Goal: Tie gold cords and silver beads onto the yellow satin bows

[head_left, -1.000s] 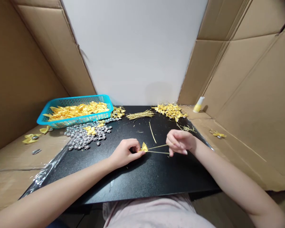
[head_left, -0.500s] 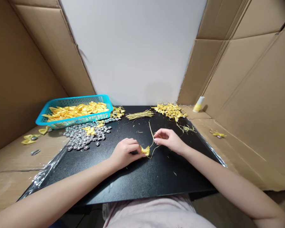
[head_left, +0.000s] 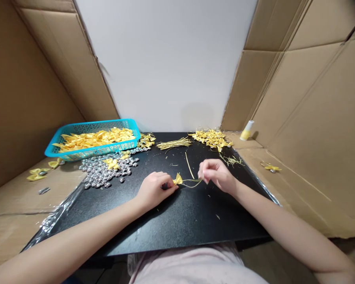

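Observation:
A small yellow bow [head_left: 178, 179] is pinched between the thumb and fingers of my left hand [head_left: 157, 189], low over the black tabletop. From it a thin yellow cord [head_left: 192, 186] runs in a narrow loop to my right hand [head_left: 215, 174], whose fingers are closed on its ends. Just left of the right hand, a separate straight piece of yellow cord [head_left: 189, 165] lies on the table. The left hand's fingers cover part of the bow.
A turquoise basket [head_left: 90, 150] of yellow bows stands back left, silver beads [head_left: 102, 173] before it. A bundle of yellow cords [head_left: 174, 143] and a heap of beaded bows [head_left: 211, 138] lie at the back. Cord scraps [head_left: 232, 160] and a white-and-yellow cone [head_left: 247, 130] are right.
My right hand has moved right, drawing the cord out from the bow into a narrower loop. The bow has turned and shifted slightly left in my left hand.

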Demonstrator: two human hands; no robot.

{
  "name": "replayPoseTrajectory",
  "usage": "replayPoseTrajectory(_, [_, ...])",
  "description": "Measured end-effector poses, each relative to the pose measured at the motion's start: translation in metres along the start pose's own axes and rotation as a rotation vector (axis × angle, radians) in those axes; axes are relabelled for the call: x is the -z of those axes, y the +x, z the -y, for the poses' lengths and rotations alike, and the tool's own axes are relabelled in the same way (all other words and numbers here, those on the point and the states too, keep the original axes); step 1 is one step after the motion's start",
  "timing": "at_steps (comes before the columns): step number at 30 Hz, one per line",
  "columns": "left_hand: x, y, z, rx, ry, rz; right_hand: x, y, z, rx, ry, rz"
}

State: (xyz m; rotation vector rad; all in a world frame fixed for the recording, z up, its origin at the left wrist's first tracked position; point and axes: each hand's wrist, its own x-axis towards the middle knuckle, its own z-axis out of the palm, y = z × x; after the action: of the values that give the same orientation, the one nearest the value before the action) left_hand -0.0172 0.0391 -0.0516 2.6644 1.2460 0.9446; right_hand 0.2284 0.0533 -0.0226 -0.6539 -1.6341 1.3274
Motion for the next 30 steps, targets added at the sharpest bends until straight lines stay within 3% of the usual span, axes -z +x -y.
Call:
replayPoseTrajectory(3, [0.001,0.000,0.001,0.051,-0.001,-0.003,-0.007,-0.003,0.004,-0.117,0.086,0.356])
replayPoseTrajectory(5, [0.003,0.000,0.001,0.066,-0.005,-0.005,-0.009,-0.004,0.005,-0.146,0.142,0.419])
replayPoseTrajectory(7, [0.004,0.001,0.001,0.066,-0.005,-0.011,-0.008,-0.003,0.004,-0.111,0.157,0.302])
replayPoseTrajectory(12, [0.003,0.001,-0.001,0.009,0.029,-0.041,-0.007,0.003,0.000,0.028,-0.029,-0.211])
replayPoseTrajectory(16, [0.003,0.000,0.000,-0.077,0.089,-0.085,-0.011,0.004,-0.005,0.035,-0.194,-0.382])
replayPoseTrajectory(20, [0.006,0.000,-0.002,-0.197,0.188,-0.124,-0.009,0.002,-0.002,0.164,-0.306,-0.579])
replayPoseTrajectory(22, [0.009,0.000,-0.004,-0.271,0.243,-0.134,-0.009,0.000,0.001,0.218,-0.347,-0.598])
replayPoseTrajectory(24, [0.012,0.000,-0.007,-0.341,0.291,-0.146,-0.015,-0.002,0.001,0.212,-0.399,-0.514])
replayPoseTrajectory(27, [0.014,0.000,-0.013,-0.421,0.360,-0.175,-0.034,-0.007,-0.005,0.109,-0.489,-0.329])
replayPoseTrajectory(30, [0.013,0.001,-0.017,-0.458,0.416,-0.194,-0.051,-0.009,-0.013,0.040,-0.475,-0.297])
